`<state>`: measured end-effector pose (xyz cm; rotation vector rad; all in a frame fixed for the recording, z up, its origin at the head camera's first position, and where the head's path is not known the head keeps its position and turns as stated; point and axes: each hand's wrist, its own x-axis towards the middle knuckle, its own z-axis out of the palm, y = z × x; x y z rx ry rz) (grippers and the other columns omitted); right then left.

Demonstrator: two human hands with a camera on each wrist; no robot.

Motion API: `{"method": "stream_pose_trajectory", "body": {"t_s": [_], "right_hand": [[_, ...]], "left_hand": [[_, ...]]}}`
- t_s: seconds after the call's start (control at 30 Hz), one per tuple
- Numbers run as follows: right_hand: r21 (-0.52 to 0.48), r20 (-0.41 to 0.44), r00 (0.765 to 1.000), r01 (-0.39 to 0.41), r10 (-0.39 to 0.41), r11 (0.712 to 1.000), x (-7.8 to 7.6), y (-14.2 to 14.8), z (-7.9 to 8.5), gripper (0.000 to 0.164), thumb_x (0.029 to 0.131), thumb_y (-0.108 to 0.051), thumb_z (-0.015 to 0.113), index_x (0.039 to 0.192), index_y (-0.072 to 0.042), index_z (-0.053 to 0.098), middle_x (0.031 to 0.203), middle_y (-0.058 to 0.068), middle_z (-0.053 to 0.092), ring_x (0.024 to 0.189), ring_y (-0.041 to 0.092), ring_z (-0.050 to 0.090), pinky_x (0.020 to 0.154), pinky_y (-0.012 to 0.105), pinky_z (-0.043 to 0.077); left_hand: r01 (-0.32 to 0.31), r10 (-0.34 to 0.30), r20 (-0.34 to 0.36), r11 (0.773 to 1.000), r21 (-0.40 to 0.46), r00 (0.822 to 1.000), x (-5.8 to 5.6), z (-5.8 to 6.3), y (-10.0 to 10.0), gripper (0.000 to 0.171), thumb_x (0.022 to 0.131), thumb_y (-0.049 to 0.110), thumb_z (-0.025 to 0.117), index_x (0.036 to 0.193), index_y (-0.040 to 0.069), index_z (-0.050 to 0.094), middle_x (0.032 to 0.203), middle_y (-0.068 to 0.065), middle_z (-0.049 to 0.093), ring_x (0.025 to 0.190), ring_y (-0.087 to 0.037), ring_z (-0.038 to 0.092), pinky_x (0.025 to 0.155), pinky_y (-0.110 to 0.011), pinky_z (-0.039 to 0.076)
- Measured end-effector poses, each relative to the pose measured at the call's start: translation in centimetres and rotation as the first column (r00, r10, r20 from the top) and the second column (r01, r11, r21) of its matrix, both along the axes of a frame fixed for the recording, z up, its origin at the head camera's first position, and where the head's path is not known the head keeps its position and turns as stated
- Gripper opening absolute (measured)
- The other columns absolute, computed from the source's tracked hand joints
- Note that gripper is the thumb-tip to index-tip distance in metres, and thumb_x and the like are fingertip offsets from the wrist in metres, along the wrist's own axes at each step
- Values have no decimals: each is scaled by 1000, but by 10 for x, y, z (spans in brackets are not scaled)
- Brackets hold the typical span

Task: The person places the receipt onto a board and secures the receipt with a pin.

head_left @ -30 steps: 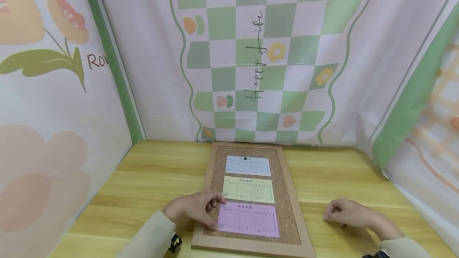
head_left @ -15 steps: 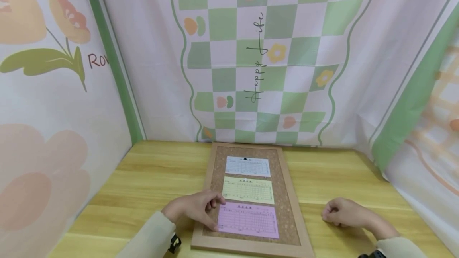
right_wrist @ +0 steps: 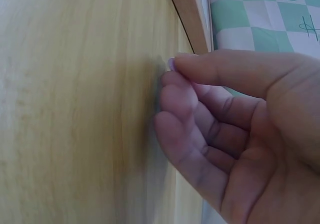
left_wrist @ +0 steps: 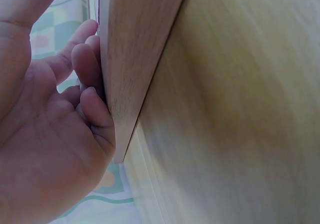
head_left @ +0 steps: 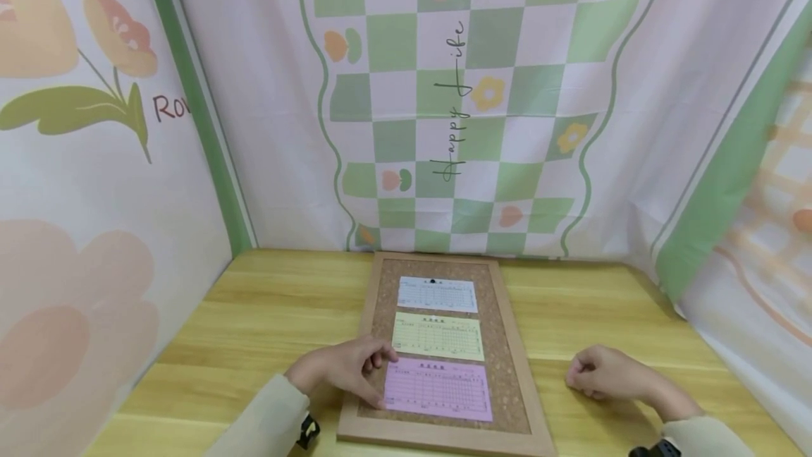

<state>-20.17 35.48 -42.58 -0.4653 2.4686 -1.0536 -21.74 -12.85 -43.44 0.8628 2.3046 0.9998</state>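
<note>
A framed cork board [head_left: 512, 400] lies on the wooden table. On it, a pink slip [head_left: 438, 391] sits below a yellow slip [head_left: 438, 336] and a pale blue slip [head_left: 436, 295]. At the pink slip's left edge, the thumb and a finger of my left hand [head_left: 345, 367] touch its corners, spread apart. In the left wrist view its other fingers rest against the board frame [left_wrist: 135, 49]. Right of the board, my right hand [head_left: 609, 374] pinches a small purple push pin [right_wrist: 171, 64] between thumb and fingertip, mostly hidden by them.
A black pin [head_left: 433, 281] is at the blue slip's top edge; a pale pin [head_left: 433, 317] marks the yellow slip's top. Wooden tabletop [head_left: 279, 316] extends on both sides of the board. A checked curtain [head_left: 488, 139] hangs behind the table.
My right hand has shifted slightly left toward the board. The left hand and the slips keep their places.
</note>
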Motion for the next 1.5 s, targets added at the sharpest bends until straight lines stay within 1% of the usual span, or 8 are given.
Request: {"method": "stream_pose_trajectory", "body": {"t_s": [0.17,0.33,0.63,0.83,0.97,1.13,1.27,1.5], "right_hand": [[-30,-30,1000,-3,2,1000,-3,-2,-2,7,93,-3,61,90,0,67,73,5,58,63,12,55,55,24,47],[-46,-30,1000,-2,1,999,-4,-3,-2,8,94,-4,61,92,0,67,73,5,57,63,12,54,55,24,47],[-64,-41,999,-19,16,998,-6,-15,4,8,94,-4,61,94,1,67,72,3,57,59,9,51,52,22,43],[-61,-63,998,-23,19,998,-10,-22,6,10,95,-6,61,97,1,68,74,3,58,60,9,51,53,23,43],[-72,-70,997,-22,17,997,-14,-30,9,14,97,-12,63,99,1,68,73,2,57,61,10,52,54,24,44],[-90,-79,997,-24,17,996,-17,-43,14,16,98,-14,63,101,1,68,71,2,55,60,11,52,55,25,44],[-111,-64,997,-45,38,993,-21,-54,16,17,99,-16,63,100,1,68,70,1,54,59,11,50,54,24,43],[-143,-38,996,-88,83,986,-27,-71,16,18,99,-16,63,99,2,68,70,1,54,57,11,49,51,23,41]], "left_hand": [[4,-4,-9,1000,0,1000,0,0,0,57,75,19,89,122,16,57,99,-1,46,85,-9,41,77,-23,39],[5,-5,-5,1000,5,1000,0,1,0,57,76,18,89,122,15,56,99,-1,45,85,-9,40,77,-22,39],[-6,5,19,1000,21,1000,1,1,-1,55,76,16,88,121,15,56,99,-2,45,84,-10,40,76,-23,37],[-8,7,13,1000,22,1000,1,1,-1,56,76,16,89,121,15,57,99,-2,45,85,-11,40,76,-23,38],[-7,7,17,1000,24,1000,1,0,-1,56,76,16,89,121,15,57,99,-2,45,85,-11,40,76,-23,38],[-2,2,18,1000,23,1000,0,0,-1,55,76,17,88,121,15,56,99,-2,44,85,-11,40,75,-23,38],[1,-1,21,1000,21,1000,0,0,-1,55,77,17,88,121,15,56,99,-2,44,85,-11,40,75,-23,38],[0,0,15,1000,15,1000,0,-2,-1,57,77,20,88,123,16,56,101,-1,45,86,-11,40,76,-23,39]]}}
